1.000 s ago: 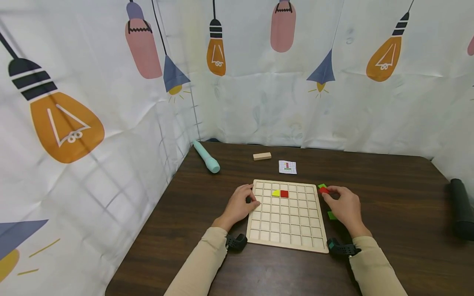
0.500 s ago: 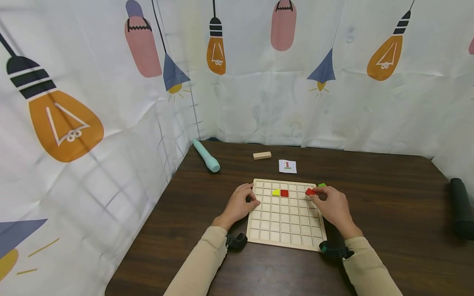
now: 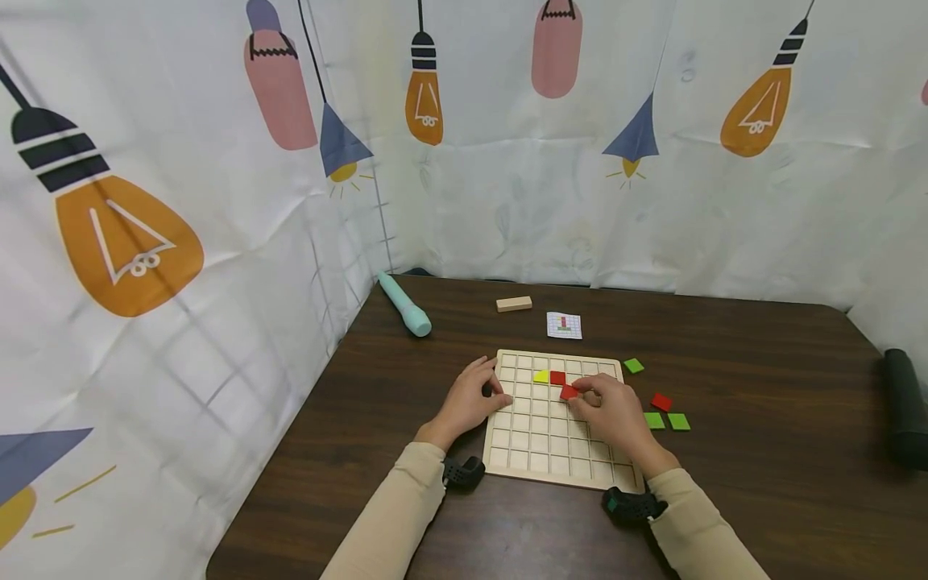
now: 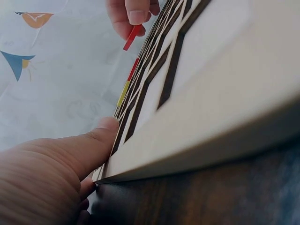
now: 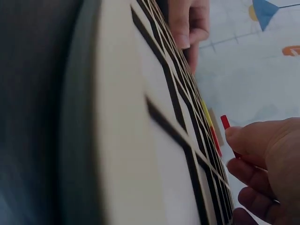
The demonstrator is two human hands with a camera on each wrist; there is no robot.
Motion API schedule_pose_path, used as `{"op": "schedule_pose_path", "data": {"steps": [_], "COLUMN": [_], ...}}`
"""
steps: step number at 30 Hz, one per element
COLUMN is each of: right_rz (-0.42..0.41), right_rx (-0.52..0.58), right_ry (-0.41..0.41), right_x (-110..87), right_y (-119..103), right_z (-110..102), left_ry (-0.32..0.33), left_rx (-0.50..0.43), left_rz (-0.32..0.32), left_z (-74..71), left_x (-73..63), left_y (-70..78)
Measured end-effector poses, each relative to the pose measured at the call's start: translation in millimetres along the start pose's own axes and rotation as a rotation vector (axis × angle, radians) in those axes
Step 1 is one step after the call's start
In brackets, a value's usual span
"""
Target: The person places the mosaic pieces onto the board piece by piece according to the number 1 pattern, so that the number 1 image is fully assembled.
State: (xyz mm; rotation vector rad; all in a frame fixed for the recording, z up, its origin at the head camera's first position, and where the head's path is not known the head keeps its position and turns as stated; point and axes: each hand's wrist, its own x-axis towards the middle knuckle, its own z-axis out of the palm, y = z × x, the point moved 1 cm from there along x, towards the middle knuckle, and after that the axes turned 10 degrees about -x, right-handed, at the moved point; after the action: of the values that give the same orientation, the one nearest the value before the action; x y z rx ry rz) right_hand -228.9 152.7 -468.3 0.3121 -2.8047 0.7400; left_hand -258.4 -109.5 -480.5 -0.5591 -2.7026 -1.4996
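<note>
My right hand [image 3: 609, 411] pinches a red square tile [image 3: 569, 392] between thumb and fingertips, over the upper middle of a wooden grid board [image 3: 536, 443]. In the right wrist view that tile [image 5: 225, 123] is tilted and raised off the grid. Two pieces lie in the grid just beyond it: a yellow piece [image 3: 540, 376] with a slanted side, and a red square [image 3: 557, 378] beside it. My left hand [image 3: 466, 403] holds the board's left edge, its thumb [image 4: 101, 136] on the rim and the other fingers along the side, partly hidden.
Right of the board lie several green tiles [image 3: 679, 422] and a loose red tile [image 3: 661, 402]. Behind it are a small pattern card [image 3: 564, 325] and a wooden block [image 3: 514, 304]. A mint-green microphone-shaped object [image 3: 404, 306] lies back left; a dark cylinder [image 3: 903, 411] stands far right.
My right hand has carried the red tile leftward from beside the board to above its upper middle, uncovering the tiles on the right. The left hand stays at the board's edge.
</note>
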Motion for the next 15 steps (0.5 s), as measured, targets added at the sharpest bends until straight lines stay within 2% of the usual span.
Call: {"op": "schedule_pose_path", "data": {"steps": [7, 15], "right_rz": [-0.061, -0.083], "right_rx": [0.020, 0.020], "right_ry": [0.016, 0.041], "right_x": [-0.9, 3.2], "right_y": [-1, 2], "right_z": [10, 17], "left_ry": [0.000, 0.019], "left_rx": [0.023, 0.009], "left_rz": [-0.021, 0.005], "left_z": [1.9, 2.1], "left_x": [1.2, 0.1], "left_y": [1.0, -1.0]}}
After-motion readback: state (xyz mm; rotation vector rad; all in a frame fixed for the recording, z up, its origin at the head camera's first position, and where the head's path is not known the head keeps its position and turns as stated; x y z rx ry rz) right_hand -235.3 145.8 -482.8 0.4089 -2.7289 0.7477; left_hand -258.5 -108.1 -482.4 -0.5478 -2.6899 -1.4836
